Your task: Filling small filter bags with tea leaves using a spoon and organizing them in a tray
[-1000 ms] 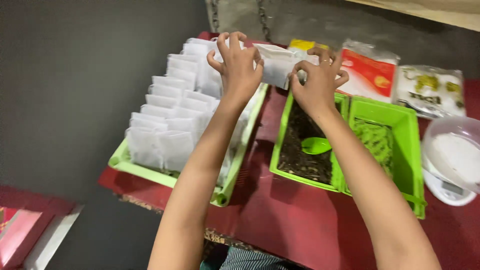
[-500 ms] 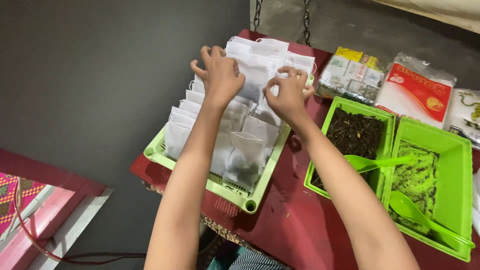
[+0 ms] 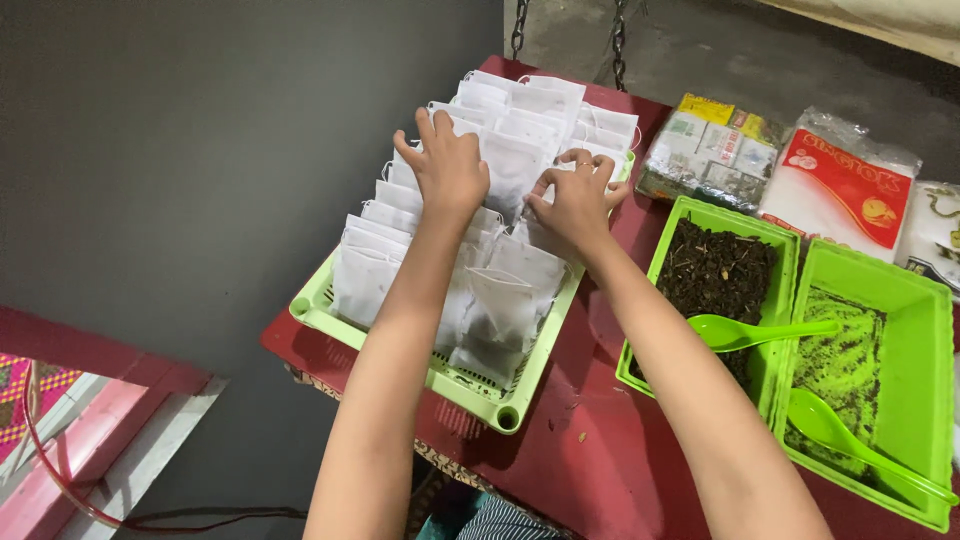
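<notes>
on the red table (image 3: pixel 590 440), left hand (image 3: pixel 452 165) and right hand (image 3: pixel 575 200) each grip one white pouch (image 3: pixel 512 165) above the green tray (image 3: pixel 440 380).

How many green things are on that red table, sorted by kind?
Green trays: 3
Green spoons: 2
Total: 5 green things

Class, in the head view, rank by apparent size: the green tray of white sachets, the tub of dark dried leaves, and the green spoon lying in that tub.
1. Green tray
2. Tub of dark leaves
3. Green spoon
</notes>
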